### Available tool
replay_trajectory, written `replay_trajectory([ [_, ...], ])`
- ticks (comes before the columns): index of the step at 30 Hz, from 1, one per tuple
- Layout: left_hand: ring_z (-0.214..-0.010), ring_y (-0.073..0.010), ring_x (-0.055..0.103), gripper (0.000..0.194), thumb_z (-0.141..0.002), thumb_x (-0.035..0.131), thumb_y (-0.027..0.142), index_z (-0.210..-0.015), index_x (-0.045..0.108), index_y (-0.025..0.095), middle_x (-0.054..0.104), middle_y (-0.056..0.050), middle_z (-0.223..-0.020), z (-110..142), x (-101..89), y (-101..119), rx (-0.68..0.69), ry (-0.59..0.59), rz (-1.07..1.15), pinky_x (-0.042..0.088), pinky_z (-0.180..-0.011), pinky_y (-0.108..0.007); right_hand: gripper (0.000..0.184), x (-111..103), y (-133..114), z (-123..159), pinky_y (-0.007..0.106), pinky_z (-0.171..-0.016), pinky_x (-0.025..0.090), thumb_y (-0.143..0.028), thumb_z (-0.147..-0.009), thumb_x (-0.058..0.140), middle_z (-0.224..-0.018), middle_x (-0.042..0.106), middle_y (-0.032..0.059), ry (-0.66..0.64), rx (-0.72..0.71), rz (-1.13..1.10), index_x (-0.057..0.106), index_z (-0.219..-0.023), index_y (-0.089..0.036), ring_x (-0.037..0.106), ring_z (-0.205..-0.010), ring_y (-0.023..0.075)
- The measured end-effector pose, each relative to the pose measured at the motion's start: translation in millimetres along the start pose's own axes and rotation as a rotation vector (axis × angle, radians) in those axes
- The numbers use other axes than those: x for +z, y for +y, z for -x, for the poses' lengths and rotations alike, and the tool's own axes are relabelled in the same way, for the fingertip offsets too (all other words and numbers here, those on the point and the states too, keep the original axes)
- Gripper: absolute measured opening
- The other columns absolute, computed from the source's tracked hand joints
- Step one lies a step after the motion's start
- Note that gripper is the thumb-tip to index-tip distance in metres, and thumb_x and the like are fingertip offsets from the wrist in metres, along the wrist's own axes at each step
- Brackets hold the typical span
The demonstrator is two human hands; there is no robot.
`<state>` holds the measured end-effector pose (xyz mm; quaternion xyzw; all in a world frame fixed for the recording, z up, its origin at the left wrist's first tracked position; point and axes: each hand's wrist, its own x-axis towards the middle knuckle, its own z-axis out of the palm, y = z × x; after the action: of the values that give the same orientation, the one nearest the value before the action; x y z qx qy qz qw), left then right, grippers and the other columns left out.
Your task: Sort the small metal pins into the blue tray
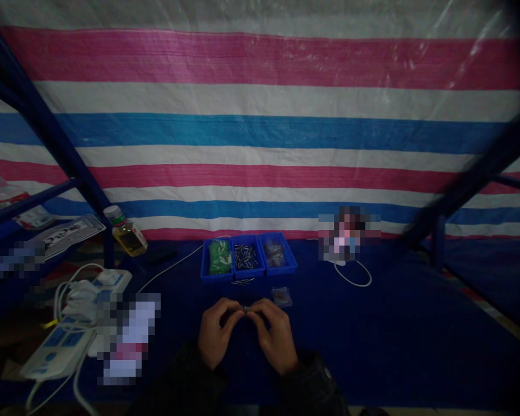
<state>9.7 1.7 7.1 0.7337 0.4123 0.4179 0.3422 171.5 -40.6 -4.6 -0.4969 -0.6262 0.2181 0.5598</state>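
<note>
My left hand [216,334] and my right hand [274,335] meet at the fingertips over the dark blue surface. Both are closed in a pinch on one small metal piece [245,310], too small and dim to name. Beyond them stand three joined blue bins. The left bin [205,267] has a green bag [220,256] in it, the middle bin [248,273] many thin metal pins [245,256], and the right bin [289,267] small clear packets [274,253]. A few loose pins [242,282] lie just before the bins. A small clear bag [282,296] rests beyond my right hand.
White power strips [54,352] with plugs and cables lie at left, beside a blurred-out flat item [132,338]. A bottle of yellow liquid [130,236] leans by the blue frame post [93,199]. A pixelated object with a white cable [359,284] sits back right. Striped sheeting [260,133] hangs behind.
</note>
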Motion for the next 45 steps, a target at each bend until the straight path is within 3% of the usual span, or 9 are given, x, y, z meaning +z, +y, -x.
replay_trajectory([
  [5, -0.079, -0.0199, 0.071, 0.013, -0.092, 0.066, 0.028, -0.093, 0.076, 0.02, 0.076, -0.005, -0.087, 0, -0.2, 1, 0.005, -0.044, -0.001, 0.054, -0.072, -0.028, 0.021, -2, -3, 0, 0.029, -0.071, 0.05, -0.021, -0.1, 0.051, -0.083, 0.067, 0.0033, -0.018, 0.0, 0.005, 0.064, -0.084, -0.022, 0.065, -0.078, 0.0185],
  [14, -0.074, -0.0185, 0.07, 0.017, -0.095, 0.062, 0.031, -0.089, 0.073, 0.019, 0.075, -0.005, -0.083, 3, 1.5, -3, -0.001, -0.005, -0.046, 0.052, -0.068, -0.027, 0.012, 1, -2, 1, 0.027, -0.068, 0.052, -0.025, -0.099, 0.056, -0.083, 0.07, 0.0014, -0.016, 0.025, 0.001, 0.066, -0.093, -0.022, 0.067, -0.074, 0.0166],
  [17, -0.076, -0.0188, 0.071, 0.015, -0.094, 0.064, 0.031, -0.101, 0.07, 0.02, 0.077, -0.005, -0.088, 4, 1.9, -4, -0.019, -0.002, -0.018, 0.052, -0.068, -0.027, 0.007, 3, 1, 3, 0.026, -0.066, 0.053, -0.027, -0.097, 0.059, -0.081, 0.071, 0.0008, 0.045, 0.053, -0.007, 0.064, -0.096, -0.022, 0.068, -0.071, 0.0163],
  [21, -0.072, -0.0177, 0.071, 0.028, -0.091, 0.068, 0.028, -0.117, 0.061, 0.021, 0.078, -0.003, -0.09, 5, 2.5, -5, -0.032, 0.07, 0.022, 0.053, -0.067, -0.027, 0.009, 3, 2, 5, 0.027, -0.064, 0.052, -0.028, -0.099, 0.057, -0.078, 0.068, 0.0007, 0.058, 0.04, -0.007, 0.061, -0.094, -0.023, 0.065, -0.068, 0.0167],
  [25, -0.087, -0.0209, 0.073, 0.012, -0.096, 0.061, 0.028, -0.102, 0.069, 0.02, 0.077, -0.006, -0.096, 4, 0.3, -2, 0.018, 0.059, 0.033, 0.056, -0.077, -0.029, 0.015, 2, -1, 4, 0.028, -0.067, 0.052, -0.024, -0.101, 0.052, -0.08, 0.066, 0.0024, 0.086, -0.007, 0.026, 0.063, -0.092, -0.022, 0.065, -0.071, 0.0178],
  [28, -0.096, -0.0221, 0.073, 0.022, -0.1, 0.053, 0.024, -0.102, 0.074, 0.021, 0.077, -0.008, -0.101, 2, -2.6, 1, 0.063, -0.017, 0.039, 0.056, -0.086, -0.032, 0.016, 0, -3, 3, 0.029, -0.071, 0.053, -0.021, -0.101, 0.051, -0.087, 0.069, 0.0041, 0.09, -0.028, 0.014, 0.067, -0.097, -0.023, 0.067, -0.078, 0.0193],
  [32, -0.099, -0.0218, 0.072, 0.03, -0.1, 0.049, 0.019, -0.11, 0.077, 0.023, 0.076, -0.008, -0.107, 1, -3.6, -1, 0.089, -0.004, 0.047, 0.056, -0.089, -0.032, 0.024, -3, -4, 2, 0.031, -0.079, 0.055, -0.017, -0.101, 0.048, -0.096, 0.071, 0.0057, 0.045, -0.032, -0.03, 0.07, -0.102, -0.024, 0.069, -0.088, 0.0207],
  [39, -0.097, -0.0221, 0.071, 0.021, -0.095, 0.062, 0.022, -0.108, 0.078, 0.024, 0.075, -0.007, -0.105, 1, -1.7, -12, 0.082, 0.056, 0.024, 0.057, -0.087, -0.032, 0.032, -2, 1, 2, 0.034, -0.09, 0.056, -0.012, -0.1, 0.047, -0.108, 0.073, 0.0062, 0.004, -0.045, -0.031, 0.072, -0.114, -0.026, 0.069, -0.101, 0.0213],
  [45, -0.092, -0.0234, 0.066, 0.012, -0.093, 0.067, 0.026, -0.089, 0.077, 0.021, 0.07, -0.007, -0.091, 1, -2.5, -11, 0.152, 0.076, -0.086, 0.055, -0.078, -0.033, 0.021, -1, 1, 2, 0.031, -0.082, 0.056, -0.015, -0.098, 0.057, -0.096, 0.073, 0.0047, 0.008, -0.041, -0.02, 0.075, -0.105, -0.025, 0.07, -0.088, 0.0197],
])
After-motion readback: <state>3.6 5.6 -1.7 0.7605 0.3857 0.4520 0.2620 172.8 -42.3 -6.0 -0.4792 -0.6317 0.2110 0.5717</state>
